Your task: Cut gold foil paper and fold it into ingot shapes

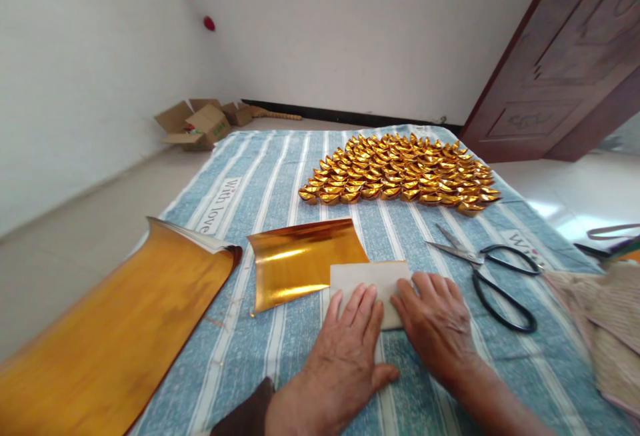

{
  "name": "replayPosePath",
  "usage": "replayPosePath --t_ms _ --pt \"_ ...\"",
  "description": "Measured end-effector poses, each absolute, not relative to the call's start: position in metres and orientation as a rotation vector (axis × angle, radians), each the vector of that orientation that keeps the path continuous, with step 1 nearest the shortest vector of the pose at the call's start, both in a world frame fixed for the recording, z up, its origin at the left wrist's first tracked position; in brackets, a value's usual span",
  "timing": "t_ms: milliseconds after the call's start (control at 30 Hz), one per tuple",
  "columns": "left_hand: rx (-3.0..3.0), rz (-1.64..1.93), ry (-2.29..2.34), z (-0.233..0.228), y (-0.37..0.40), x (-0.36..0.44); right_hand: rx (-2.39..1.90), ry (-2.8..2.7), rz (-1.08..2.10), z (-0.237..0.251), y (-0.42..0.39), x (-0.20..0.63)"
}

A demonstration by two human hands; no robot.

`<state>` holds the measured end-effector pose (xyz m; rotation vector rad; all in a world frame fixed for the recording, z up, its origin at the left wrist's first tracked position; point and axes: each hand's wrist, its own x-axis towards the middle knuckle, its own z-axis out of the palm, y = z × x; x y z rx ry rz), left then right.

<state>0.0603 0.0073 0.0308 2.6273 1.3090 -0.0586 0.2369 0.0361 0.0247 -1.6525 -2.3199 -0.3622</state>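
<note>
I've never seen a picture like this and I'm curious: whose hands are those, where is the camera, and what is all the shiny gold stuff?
The camera sits on a person's head and looks down, so you see that person's own two bare hands. The left hand and the right hand both press flat on a small folded sheet of paper, white side up. Neither hand grips anything; the fingers are spread open.

Everything lies on a blue and white striped cloth. Beside the folded paper curls a loose sheet of shiny gold foil paper. Further left is a big stack of gold foil sheets. At the far end sit many little folded gold paper boats in neat rows. To the right lie black-handled metal scissors.

On the floor behind are open brown cardboard boxes and a dark wooden door.
</note>
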Motion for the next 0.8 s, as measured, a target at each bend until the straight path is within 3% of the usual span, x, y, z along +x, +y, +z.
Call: replayPosePath --t_ms 167,467,800 --pt "2.593 -0.079 1.258 0.031 0.007 0.058 -1.429 -2.415 -0.326 0.013 0.03 0.234" --pt "2.612 0.003 1.227 0.025 0.006 0.055 -1.48 -2.374 -0.115 0.01 0.022 0.245" --pt "2.564 -0.162 1.14 0.045 0.009 0.051 -1.469 -2.264 0.244 0.009 0.024 0.262"
